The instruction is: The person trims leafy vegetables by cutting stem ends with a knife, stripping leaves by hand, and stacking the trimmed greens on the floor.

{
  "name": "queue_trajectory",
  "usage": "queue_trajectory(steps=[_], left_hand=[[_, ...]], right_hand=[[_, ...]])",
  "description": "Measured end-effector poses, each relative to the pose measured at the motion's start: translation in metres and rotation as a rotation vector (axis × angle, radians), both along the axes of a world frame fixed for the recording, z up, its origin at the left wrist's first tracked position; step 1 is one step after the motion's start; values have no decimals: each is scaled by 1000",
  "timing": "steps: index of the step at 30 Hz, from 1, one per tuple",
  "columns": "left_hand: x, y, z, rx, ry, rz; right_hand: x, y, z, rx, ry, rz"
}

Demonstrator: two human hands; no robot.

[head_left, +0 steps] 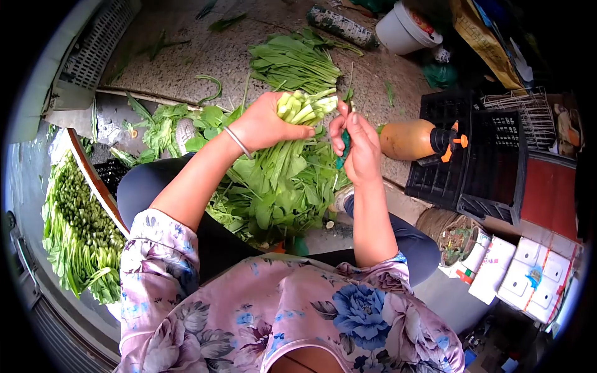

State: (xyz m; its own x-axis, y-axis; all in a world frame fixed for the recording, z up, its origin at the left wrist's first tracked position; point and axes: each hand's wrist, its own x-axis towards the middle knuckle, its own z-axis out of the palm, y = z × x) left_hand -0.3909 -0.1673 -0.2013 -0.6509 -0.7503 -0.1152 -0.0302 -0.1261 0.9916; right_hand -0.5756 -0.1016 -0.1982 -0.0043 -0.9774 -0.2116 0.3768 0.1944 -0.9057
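My left hand (260,124) is closed around a bunch of leafy greens (303,110). The pale cut stem ends point right, and the leaves hang down below the fist. Close beside those ends, my right hand (360,146) is closed on a small green-handled knife (344,149), its blade mostly hidden by the fingers. A heap of loose leaves (273,202) lies beneath both hands, between the knees. Beyond them, a pile of long greens (295,62) rests on the ground.
Bundled greens (84,230) are stacked at the left, behind a wooden edge (93,177). On the right are an orange spray bottle (407,140), black crates (491,161) and white boxes (538,273). A white bucket (407,31) stands at the back.
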Motion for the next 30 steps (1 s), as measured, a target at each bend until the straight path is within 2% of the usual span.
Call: queue_trajectory(steps=[3,6,11,13,15,23,25,26,28,30], left_hand=[[-2,2,-5,-12,29,20],[-4,3,-6,-2,43,21],[-6,2,-12,-108,-7,10],[-6,2,-12,-129,-16,21],[-6,2,-14,-248,-58,36],[-8,5,-9,-190,-142,40],[-8,5,-11,-173,-145,37],[-8,5,-12,-155,-119,40],[-7,4,-12,-132,-95,45],[-7,4,-10,-187,-211,13]], right_hand=[[14,9,-1,-77,128,-16],[18,9,-2,-82,144,-31],[16,8,-4,-41,117,-49],[17,8,-7,-11,-5,-108],[15,8,-15,-29,35,-110],[17,3,-24,17,58,-258],[11,1,-27,7,203,-363],[9,2,-27,9,203,-362],[10,5,-18,-61,137,-164],[14,6,-16,-62,136,-147]])
